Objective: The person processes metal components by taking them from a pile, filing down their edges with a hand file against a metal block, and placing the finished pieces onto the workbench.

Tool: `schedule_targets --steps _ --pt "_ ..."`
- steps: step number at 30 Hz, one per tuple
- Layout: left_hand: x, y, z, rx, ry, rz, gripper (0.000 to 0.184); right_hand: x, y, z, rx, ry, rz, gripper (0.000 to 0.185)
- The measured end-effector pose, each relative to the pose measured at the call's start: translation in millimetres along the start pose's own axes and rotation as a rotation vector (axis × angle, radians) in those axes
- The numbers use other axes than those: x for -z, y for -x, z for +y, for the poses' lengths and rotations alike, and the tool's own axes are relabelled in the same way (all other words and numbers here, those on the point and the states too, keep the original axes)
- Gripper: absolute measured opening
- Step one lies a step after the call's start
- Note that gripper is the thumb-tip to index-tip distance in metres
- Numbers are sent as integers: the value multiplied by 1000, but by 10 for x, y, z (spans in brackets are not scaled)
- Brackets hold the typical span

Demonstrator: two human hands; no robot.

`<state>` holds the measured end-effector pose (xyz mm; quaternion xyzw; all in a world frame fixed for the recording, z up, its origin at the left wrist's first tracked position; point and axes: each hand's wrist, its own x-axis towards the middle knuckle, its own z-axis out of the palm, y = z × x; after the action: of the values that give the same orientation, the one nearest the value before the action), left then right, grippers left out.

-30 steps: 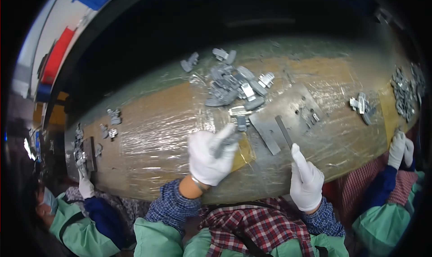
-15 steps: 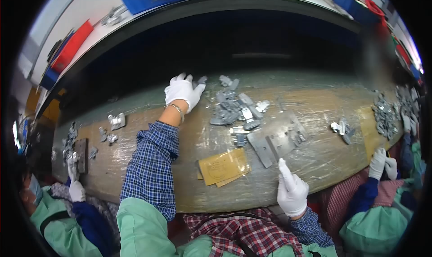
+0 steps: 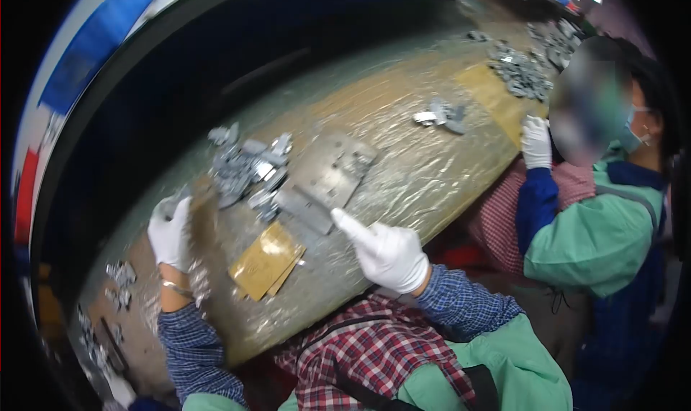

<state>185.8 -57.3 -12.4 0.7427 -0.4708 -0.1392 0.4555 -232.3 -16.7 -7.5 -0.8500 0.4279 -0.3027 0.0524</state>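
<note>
My left hand point(image 3: 171, 232), in a white glove, is at the table's far left side, left of a pile of grey metal parts point(image 3: 234, 173). Its thumb and fingers curl toward each other; what lies between their tips cannot be made out. My right hand point(image 3: 389, 256), also gloved, is closed on the near end of a thin dark metal strip point(image 3: 311, 196), its index finger stretched along it. The strip's far end rests over a flat metal plate point(image 3: 335, 168) with holes and small pieces on it. Yellow-brown paper pieces point(image 3: 266, 260) lie in front of the pile.
A co-worker point(image 3: 597, 209) sits at the right, a gloved hand point(image 3: 536, 141) at the table edge beside a heap of parts point(image 3: 520, 73). A small group of parts point(image 3: 440, 116) lies mid-right; others point(image 3: 119, 285) lie at left. A dark shelf edge point(image 3: 93, 109) curves above.
The view has swung right. My left hand has gone from above the near table to the far side, left of the pile, uncovering the paper. My right hand still holds the strip.
</note>
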Motion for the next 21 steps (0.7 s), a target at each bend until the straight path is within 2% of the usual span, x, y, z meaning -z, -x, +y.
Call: schedule_targets --steps 2,3,4,6,8,9,15,18,21 --pt "-12 612 741 327 364 -162 29 -23 -11 7 -9 -32 6 66" --pt "-138 862 897 230 403 -169 23 -33 -21 -9 0 -35 19 66" --pt "-292 1030 749 89 271 -216 19 -56 -29 -4 8 -31 39 66" --pt "-531 1321 803 -110 183 -208 19 -79 -15 1 11 -37 37 67" --pt "-676 1402 881 -289 -46 -168 19 -99 -11 0 10 -63 52 65" --pt "-730 1364 915 -533 -170 -60 21 -102 -13 -3 9 -61 48 66" --pt "-820 1383 1001 -528 -405 -134 20 -91 -11 -12 -10 -47 31 65" --pt "-813 1387 981 -477 -353 -224 23 -58 -28 -38 -25 -100 13 63" --pt "-804 1394 997 -546 -336 -185 24 5 -29 -145 -48 -224 -27 62"
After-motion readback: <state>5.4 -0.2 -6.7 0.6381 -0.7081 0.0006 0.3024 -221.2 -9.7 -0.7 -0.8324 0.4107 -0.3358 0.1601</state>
